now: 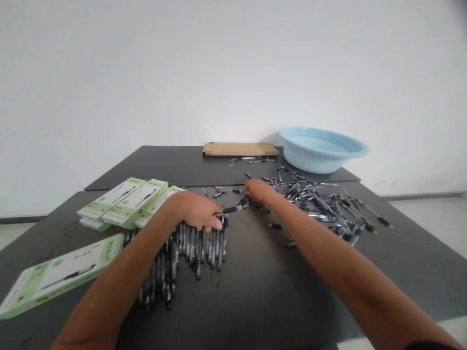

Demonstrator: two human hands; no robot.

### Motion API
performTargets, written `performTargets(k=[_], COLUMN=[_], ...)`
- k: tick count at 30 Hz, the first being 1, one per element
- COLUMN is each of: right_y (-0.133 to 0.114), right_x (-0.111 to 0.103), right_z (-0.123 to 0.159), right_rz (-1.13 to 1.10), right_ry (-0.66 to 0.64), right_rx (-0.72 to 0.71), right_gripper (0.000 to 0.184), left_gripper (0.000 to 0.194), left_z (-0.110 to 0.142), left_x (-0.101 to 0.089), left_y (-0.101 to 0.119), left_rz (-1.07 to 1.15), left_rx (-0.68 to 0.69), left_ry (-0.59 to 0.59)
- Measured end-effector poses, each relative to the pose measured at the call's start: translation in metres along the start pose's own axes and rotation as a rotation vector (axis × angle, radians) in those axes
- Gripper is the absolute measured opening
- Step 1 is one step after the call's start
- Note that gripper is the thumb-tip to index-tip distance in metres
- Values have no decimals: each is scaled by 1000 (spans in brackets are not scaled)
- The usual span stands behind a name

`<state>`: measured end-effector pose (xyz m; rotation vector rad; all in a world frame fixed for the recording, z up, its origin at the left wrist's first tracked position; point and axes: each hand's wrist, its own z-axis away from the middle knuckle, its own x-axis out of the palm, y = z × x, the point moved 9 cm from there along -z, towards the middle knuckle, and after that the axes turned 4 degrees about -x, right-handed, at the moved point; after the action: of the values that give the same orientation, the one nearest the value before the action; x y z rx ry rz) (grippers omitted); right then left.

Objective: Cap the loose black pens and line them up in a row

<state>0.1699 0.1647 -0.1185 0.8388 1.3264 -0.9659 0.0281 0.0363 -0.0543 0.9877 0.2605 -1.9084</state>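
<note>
My left hand [199,210] rests with curled fingers on the far end of a row of black pens [189,250] laid side by side on the dark table [255,287]. My right hand [258,190] reaches forward and pinches one black pen [233,209], which points toward my left hand's fingertips. A loose heap of pens [321,204] spreads to the right of my right hand.
Green-and-white pen boxes [127,199] are stacked at the left, with one more box [58,274] nearer the front left edge. A light blue basin [321,148] and a flat brown cardboard piece [241,148] sit at the table's far side by the white wall.
</note>
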Motion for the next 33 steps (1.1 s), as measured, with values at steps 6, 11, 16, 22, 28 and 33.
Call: performTargets(k=[6, 11, 16, 22, 28, 33], right_y=[-3, -6, -3, -20, -43, -52], right_x=[1, -8, -41, -65, -60, -60], right_z=[2, 6, 29, 91, 131, 137], right_rz=[-3, -45, -130, -388, -969, -1167], right_ry=[6, 91, 277, 454, 477, 452], right_rx=[31, 47, 58, -45, -244, -330], right_gripper=[30, 22, 14, 11, 8, 10], left_gripper=[25, 25, 29, 28, 30, 32], left_z=[1, 2, 3, 1, -7, -13], left_x=[0, 2, 0, 3, 10, 13], left_y=[1, 1, 1, 5, 7, 4], left_rz=[19, 10, 22, 7, 10, 5], left_rx=[11, -12, -17, -28, -36, -44], left_ry=[0, -17, -16, -56, -104, -130])
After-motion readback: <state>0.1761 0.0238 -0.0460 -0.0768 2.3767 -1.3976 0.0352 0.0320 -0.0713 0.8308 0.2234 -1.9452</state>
